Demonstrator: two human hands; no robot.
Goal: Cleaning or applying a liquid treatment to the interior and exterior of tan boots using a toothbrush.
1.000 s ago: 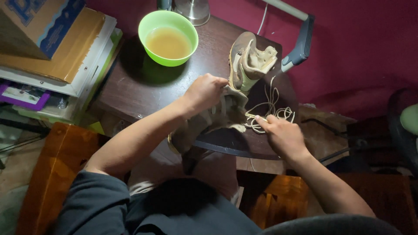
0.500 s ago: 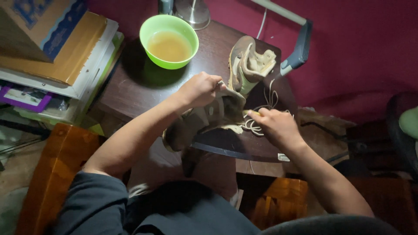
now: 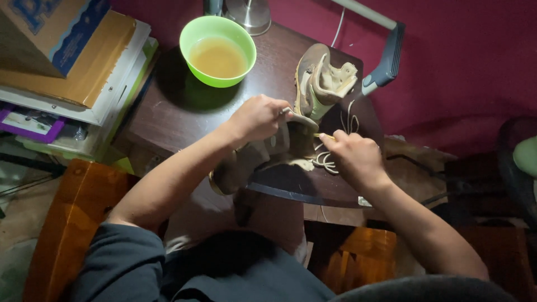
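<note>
Left hand point(image 3: 258, 117): I clenched the boot point(image 3: 263, 156) at its top.
Right hand point(image 3: 353, 156): I pinched its lace point(image 3: 325, 161).
Boot: lay over the table's point(image 3: 184, 112) front edge, between my hands.

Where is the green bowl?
In the head view the green bowl sits at the far left of the dark table, beyond the left hand, with a tan boot to its right.
</note>
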